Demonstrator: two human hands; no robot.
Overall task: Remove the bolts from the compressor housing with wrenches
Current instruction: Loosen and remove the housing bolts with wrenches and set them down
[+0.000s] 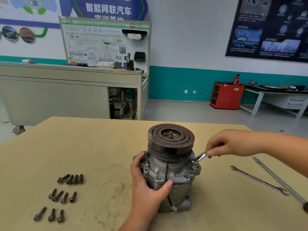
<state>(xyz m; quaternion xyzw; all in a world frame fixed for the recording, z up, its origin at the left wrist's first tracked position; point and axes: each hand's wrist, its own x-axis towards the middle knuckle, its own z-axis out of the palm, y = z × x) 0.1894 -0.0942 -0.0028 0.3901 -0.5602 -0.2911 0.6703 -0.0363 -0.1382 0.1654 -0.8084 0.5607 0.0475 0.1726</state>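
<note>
Left hand (148, 185) wraps the compressor housing (170, 172) just under its flange, thumb in front and fingers round the far left side. Right hand (233, 144) pinches a wrench (201, 156), its head on a bolt (194, 164) at the right flange.

Housing stands upright, clutch pulley (171, 139) on top, mid-tabletop (83, 147) toward the near edge.

Judged: cast metal, heavy, rigid, possibly oily. Brace at the flange ribs, since the pulley may turn.

Loose bolts (65, 195) lie in three groups toward the left edge. Spare wrench (258, 180) and long screwdriver (280, 180) lie toward the right edge.
</note>
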